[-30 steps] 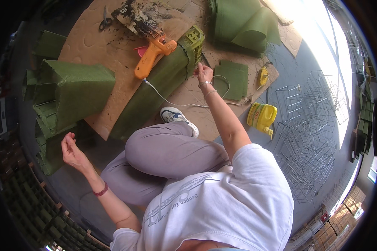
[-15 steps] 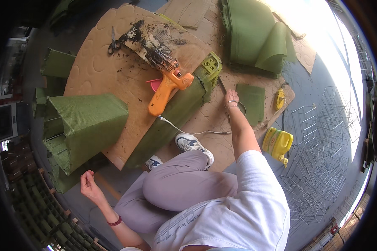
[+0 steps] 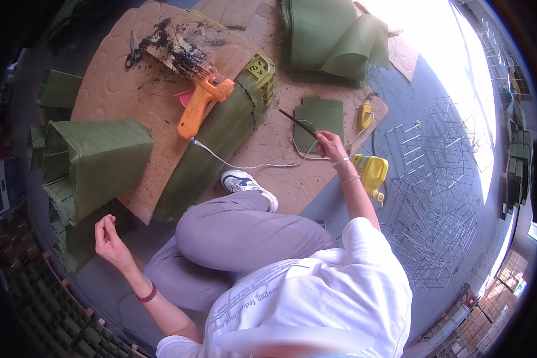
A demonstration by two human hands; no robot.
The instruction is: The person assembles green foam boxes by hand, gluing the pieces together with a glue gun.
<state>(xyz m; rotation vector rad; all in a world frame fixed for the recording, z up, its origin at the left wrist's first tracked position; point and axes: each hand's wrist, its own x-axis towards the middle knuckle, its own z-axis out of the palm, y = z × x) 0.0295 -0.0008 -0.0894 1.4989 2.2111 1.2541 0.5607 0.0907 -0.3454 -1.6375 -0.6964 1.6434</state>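
A thin black glue stick point(image 3: 298, 122) is pinched in my right hand point(image 3: 330, 146), its free end slanting up to the left. Beneath the stick lies a flat green fabric piece point(image 3: 321, 122) on cardboard. My left hand point(image 3: 111, 243) is raised at the left, fingers drawn together, with nothing visible in them. It is nearest to an upright green fabric box form point(image 3: 104, 158). An orange glue gun point(image 3: 204, 106) rests on the cardboard-topped table, nozzle end in blackened glue residue point(image 3: 185, 51). Its white cord point(image 3: 250, 165) runs toward my right hand.
Scissors point(image 3: 133, 52) lie on the cardboard top point(image 3: 107, 83). A yellow crate end point(image 3: 260, 80) sits under its right edge. Stacked green fabric point(image 3: 322, 42) is at the back. A yellow jug point(image 3: 373, 175), a yellow plug block point(image 3: 365, 114) and wire frames point(image 3: 435, 221) are at the right.
My right hand has drawn back toward me and right, lifting the glue stick off the cardboard. My left hand stays raised by the green box form. The whole view has shifted.
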